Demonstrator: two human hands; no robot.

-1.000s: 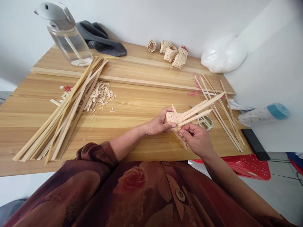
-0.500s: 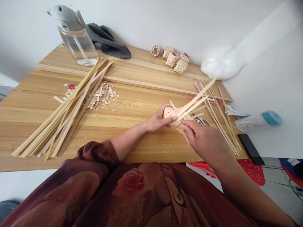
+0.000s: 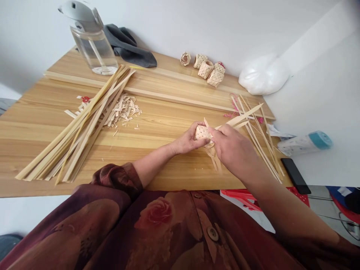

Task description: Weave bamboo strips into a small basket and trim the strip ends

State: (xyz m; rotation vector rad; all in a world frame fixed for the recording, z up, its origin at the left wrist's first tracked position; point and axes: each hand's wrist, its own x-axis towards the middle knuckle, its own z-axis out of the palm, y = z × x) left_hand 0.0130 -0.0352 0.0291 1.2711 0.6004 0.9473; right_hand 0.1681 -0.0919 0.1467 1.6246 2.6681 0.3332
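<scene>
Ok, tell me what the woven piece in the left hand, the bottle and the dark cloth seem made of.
Woven piece: probably bamboo or wood, matte, seemingly unpainted, from its pale interlaced surface.
Bottle: glossy plastic or glass, unclear which; its wall is see-through.
Dark cloth: likely fabric, dull-finished, lying in soft folds.

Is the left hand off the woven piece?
No, the left hand holds the woven piece, with its thumb along the near side.
</scene>
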